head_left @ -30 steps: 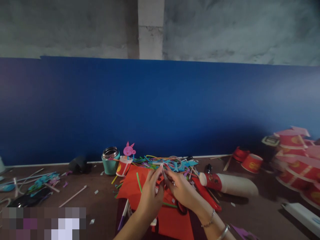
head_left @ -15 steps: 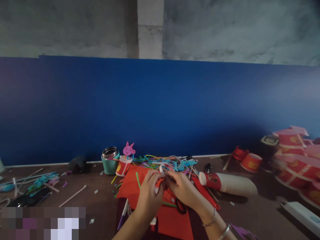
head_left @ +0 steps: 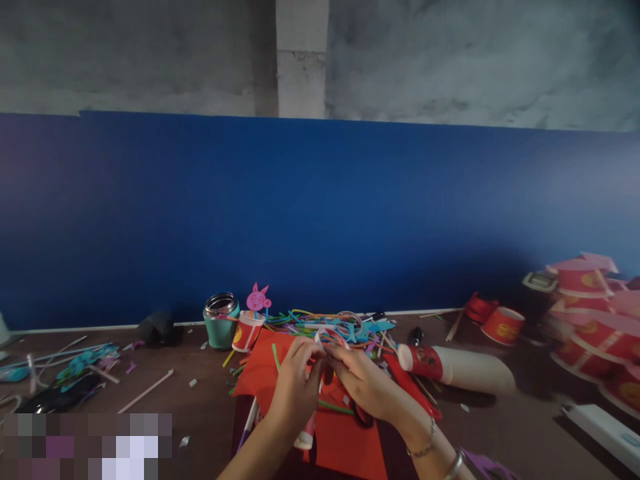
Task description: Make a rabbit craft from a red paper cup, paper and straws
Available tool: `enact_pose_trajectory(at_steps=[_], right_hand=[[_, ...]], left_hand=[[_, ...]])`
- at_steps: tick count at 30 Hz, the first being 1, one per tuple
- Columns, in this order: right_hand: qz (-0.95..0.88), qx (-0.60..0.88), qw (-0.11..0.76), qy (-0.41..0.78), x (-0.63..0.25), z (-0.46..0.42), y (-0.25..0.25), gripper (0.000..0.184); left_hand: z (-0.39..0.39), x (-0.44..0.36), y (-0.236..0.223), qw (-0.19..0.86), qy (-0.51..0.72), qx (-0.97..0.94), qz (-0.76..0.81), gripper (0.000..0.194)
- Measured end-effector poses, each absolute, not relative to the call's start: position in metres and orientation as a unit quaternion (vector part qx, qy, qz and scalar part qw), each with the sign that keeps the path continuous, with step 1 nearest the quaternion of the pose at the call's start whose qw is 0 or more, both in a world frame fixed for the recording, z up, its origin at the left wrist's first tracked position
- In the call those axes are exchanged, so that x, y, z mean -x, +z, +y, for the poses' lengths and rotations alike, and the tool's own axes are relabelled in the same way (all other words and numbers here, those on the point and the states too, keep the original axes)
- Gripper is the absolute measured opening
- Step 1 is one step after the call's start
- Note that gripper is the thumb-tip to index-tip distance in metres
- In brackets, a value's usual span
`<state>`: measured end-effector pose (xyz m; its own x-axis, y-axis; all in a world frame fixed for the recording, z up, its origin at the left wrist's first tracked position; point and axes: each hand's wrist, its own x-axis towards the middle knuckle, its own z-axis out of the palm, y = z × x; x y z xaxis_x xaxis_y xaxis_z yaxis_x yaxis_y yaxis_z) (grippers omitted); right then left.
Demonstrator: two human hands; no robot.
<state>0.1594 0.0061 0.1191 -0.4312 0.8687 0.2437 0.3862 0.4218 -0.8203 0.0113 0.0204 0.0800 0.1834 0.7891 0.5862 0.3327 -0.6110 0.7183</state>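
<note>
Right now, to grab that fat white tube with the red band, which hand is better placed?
Probably the right hand: the tube lies on that side, farther from the left hand.

I log: left hand (head_left: pixel 296 381), one; right hand (head_left: pixel 369 385), one; white strip (head_left: pixel 319 339) at the fingertips, one; teal flask (head_left: pixel 221 331), far left, one; pink animal cutout (head_left: pixel 255 299), one; separate red cups (head_left: pixel 244 336), far, at least two; white cylinder (head_left: pixel 475 370), right, one; white box (head_left: pixel 607 430), near right, one. Stacked red cups (head_left: pixel 595 343), right, overlap beyond counting.

Held object (head_left: pixel 319 338) mostly hidden by fingers (head_left: pixel 303 350); red cups (head_left: pixel 580 350) cut off.
</note>
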Motion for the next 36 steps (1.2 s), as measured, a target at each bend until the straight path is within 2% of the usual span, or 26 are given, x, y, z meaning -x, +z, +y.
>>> enact_pose_trajectory(at_steps=[7,11,14,17,19,21,22,26,29,31,32,34,36], right_hand=[[-0.759,0.394,0.364,0.367,-0.16,0.008,0.115,0.027],[-0.737,0.384,0.396,0.39,-0.158,0.01,0.113,0.026],[-0.722,0.392,0.399,0.407,-0.162,0.014,0.11,0.027],[-0.73,0.447,0.396,0.332,-0.172,0.023,0.102,0.029],[-0.738,0.531,0.347,0.229,-0.181,0.031,0.094,0.029],[-0.715,0.647,0.227,0.134,-0.191,0.038,0.085,0.025],[-0.701,0.674,0.202,0.116,-0.196,0.04,0.08,0.02],[-0.672,0.712,0.184,0.087,-0.201,0.04,0.074,0.015],[-0.685,0.671,0.263,0.105,-0.19,0.036,0.082,0.016],[-0.687,0.571,0.396,0.215,-0.178,0.035,0.089,0.022],[-0.673,0.539,0.431,0.264,-0.172,0.034,0.092,0.024],[-0.65,0.501,0.474,0.318,-0.163,0.032,0.095,0.021],[-0.651,0.49,0.498,0.296,-0.159,0.03,0.096,0.015]], left_hand=[[0.022,-0.011,0.079,0.222,0.537,-0.729,0.362,0.018],[0.021,-0.013,0.084,0.258,0.549,-0.716,0.346,0.018],[0.021,-0.013,0.088,0.343,0.565,-0.671,0.337,0.015],[0.024,-0.01,0.09,0.486,0.59,-0.551,0.335,0.01],[0.027,-0.007,0.089,0.572,0.603,-0.456,0.319,0.013],[0.03,-0.005,0.088,0.64,0.607,-0.372,0.291,0.017],[0.031,-0.005,0.087,0.667,0.604,-0.335,0.281,0.019],[0.032,-0.009,0.084,0.726,0.569,-0.263,0.283,0.022],[0.03,-0.013,0.084,0.741,0.554,-0.253,0.282,0.02],[0.029,-0.014,0.084,0.743,0.547,-0.263,0.282,0.018],[0.029,-0.014,0.083,0.743,0.543,-0.274,0.281,0.018],[0.028,-0.014,0.083,0.744,0.529,-0.301,0.275,0.018],[0.027,-0.014,0.083,0.744,0.521,-0.319,0.272,0.019]])
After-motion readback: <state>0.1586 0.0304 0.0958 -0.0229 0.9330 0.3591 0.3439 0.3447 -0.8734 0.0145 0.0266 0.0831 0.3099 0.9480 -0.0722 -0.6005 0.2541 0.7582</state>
